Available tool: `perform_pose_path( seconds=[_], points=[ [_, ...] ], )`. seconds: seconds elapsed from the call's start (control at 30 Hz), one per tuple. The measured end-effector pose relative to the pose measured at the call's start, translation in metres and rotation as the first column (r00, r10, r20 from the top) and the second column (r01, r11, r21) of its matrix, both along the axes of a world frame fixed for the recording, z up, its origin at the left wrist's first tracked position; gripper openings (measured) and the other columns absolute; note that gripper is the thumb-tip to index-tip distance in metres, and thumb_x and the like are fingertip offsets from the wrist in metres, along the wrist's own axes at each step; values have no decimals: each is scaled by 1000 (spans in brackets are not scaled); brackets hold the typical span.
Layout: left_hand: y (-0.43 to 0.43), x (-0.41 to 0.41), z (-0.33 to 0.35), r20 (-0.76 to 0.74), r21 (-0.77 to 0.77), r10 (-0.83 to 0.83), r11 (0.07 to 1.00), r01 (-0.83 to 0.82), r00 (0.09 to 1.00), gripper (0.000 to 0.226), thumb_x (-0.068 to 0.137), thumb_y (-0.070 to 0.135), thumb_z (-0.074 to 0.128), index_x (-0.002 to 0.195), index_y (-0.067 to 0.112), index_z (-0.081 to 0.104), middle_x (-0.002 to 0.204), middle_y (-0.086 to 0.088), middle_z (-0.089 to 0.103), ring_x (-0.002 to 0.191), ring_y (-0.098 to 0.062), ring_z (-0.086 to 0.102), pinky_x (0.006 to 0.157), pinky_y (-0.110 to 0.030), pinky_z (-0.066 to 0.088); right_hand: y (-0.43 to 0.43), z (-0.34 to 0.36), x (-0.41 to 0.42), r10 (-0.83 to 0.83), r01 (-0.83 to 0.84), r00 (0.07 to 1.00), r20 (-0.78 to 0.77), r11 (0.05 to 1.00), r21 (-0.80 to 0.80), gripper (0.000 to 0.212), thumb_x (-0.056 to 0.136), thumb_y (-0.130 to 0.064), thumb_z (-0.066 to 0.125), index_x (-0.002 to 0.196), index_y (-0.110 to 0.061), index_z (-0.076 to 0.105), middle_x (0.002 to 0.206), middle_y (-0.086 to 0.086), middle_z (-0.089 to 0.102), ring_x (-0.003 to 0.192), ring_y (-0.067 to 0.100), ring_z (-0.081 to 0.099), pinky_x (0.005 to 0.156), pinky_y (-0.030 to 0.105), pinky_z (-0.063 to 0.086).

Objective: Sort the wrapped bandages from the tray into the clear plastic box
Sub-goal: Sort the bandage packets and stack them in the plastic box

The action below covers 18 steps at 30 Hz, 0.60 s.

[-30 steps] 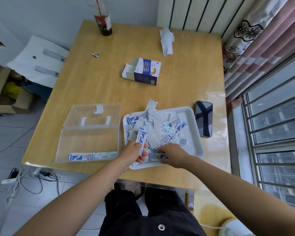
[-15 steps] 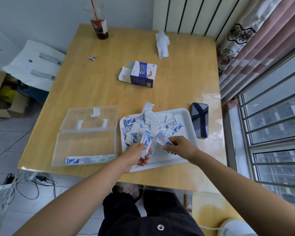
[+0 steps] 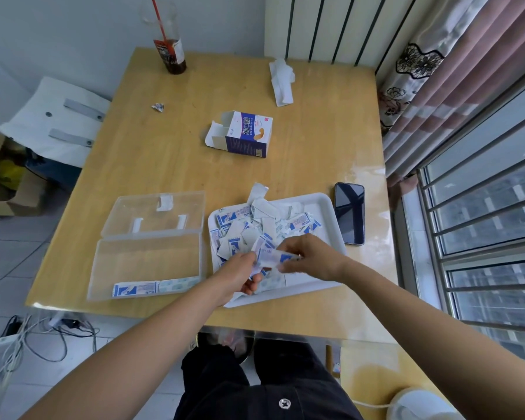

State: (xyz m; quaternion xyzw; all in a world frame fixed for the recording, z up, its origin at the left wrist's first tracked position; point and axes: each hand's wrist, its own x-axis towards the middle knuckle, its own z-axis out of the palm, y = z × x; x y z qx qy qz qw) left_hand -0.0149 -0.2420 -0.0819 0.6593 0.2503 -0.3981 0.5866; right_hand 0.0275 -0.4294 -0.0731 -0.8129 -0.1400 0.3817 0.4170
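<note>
A wooden table (image 3: 164, 165) by a barred window and a pink curtain is seen from above, its top glossy under a clear film, with cables trailing on the tiled floor below. Over the near end of a white tray (image 3: 331, 207), a wrapped bandage (image 3: 269, 257) is pinched between both hands: the left hand (image 3: 240, 274) is curled with fingers pressed onto its left end, while the right hand (image 3: 311, 257) is closed on the other end with thumb and fingertips. More bandages (image 3: 255, 225) are heaped loosely just beyond the hands, some spilling over the tray's far rim. To the left of the left hand, the clear box (image 3: 146, 262) lies open with its lid folded back, and two strips (image 3: 155, 287) are laid along its near wall.

The bandages are judged to be very light, thin and limp, with slick paper wrappers that slide over one another; one is best taken by an edge or short end in a fingertip pinch, as a flat one is hard to lift from the smooth tray. A phone (image 3: 349, 213) rests just right of the tray, and an opened carton (image 3: 246, 134), a tissue (image 3: 282, 80) and a drink bottle (image 3: 170, 56) are set well beyond the hands.
</note>
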Motion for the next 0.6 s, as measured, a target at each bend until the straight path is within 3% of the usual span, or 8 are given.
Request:
perform_pose_path(
  seconds=[0.13,0.2,0.3,0.37,0.43,0.5,0.6],
  points=[
    [-3,0,10,25,-5,-131,991,131,991,34,95,40,22,86,17,46,57,-2,43,51,-17,37,57,-28,34,17,0,-1,119,-98,984,132,983,-155,26,75,-18,79,71,-27,54,67,-8,54,60,10,42,56,20,32],
    [-4,-1,12,64,25,-242,970,241,968,33,93,48,31,87,21,50,63,-2,46,58,-17,39,61,-28,35,22,1,-3,147,-111,972,183,975,-194,29,74,-14,77,78,-25,51,73,-7,57,66,11,49,57,20,36],
    [-5,-4,10,154,104,-398,917,386,904,24,98,29,39,90,15,57,68,-2,49,64,-16,43,60,-24,38,25,4,-8,106,-71,968,229,985,-155,33,75,-10,73,96,-18,48,85,-2,69,77,19,60,69,31,48],
    [-3,-6,7,174,133,-436,899,418,883,26,101,22,34,96,11,57,70,-1,53,64,-14,46,60,-21,41,19,2,-12,64,-31,958,279,992,-122,42,79,-18,73,111,-18,45,91,-6,65,80,16,58,72,31,49],
    [1,-8,4,186,195,-455,886,421,871,26,102,20,31,99,12,56,73,0,58,63,-13,49,61,-21,43,11,-4,-16,7,25,935,354,996,-85,39,85,-26,69,118,-21,47,94,-8,55,82,11,52,73,27,46],
    [6,-9,-1,187,270,-384,905,328,904,27,101,18,30,100,14,56,76,0,60,62,-13,49,58,-23,40,5,-16,-21,-96,139,920,381,986,-87,25,92,-21,56,116,-20,49,93,-5,56,81,13,53,72,31,48],
    [13,-13,-7,143,309,-229,935,176,963,28,100,17,29,95,15,56,76,-3,59,60,-15,46,56,-26,37,6,-38,-29,-112,188,956,271,944,-272,28,92,-14,50,119,-15,43,99,3,63,81,23,59,73,39,50]
  ],
)
